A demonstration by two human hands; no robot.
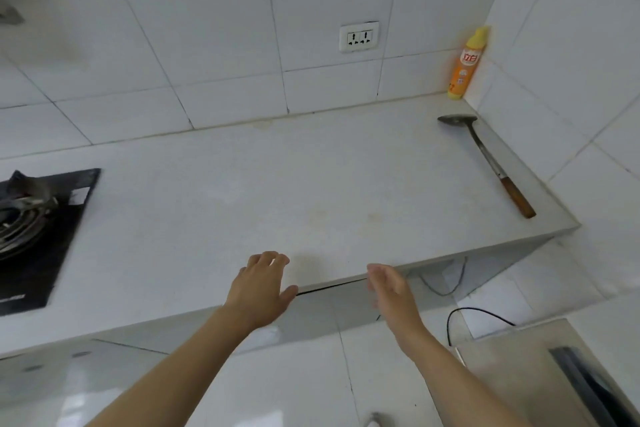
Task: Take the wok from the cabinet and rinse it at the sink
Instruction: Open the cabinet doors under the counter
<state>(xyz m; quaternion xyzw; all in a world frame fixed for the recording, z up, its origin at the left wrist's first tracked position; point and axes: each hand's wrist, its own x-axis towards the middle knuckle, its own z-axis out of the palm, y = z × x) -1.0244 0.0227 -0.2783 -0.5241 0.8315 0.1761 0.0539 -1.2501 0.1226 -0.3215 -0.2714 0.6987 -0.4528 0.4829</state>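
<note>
Neither a wok nor a sink is in view. My left hand hovers over the front edge of the white tiled counter, palm down, fingers relaxed and empty. My right hand is just off the counter's front edge, held edge-on with straight fingers, also empty. Below the counter's edge lies a shadowed recess; whether it is a cabinet I cannot tell.
A black gas stove sits at the counter's left. A metal spatula with a wooden handle lies along the right wall, an orange detergent bottle in the corner. A wall socket, a black cable and a steel-topped unit at lower right.
</note>
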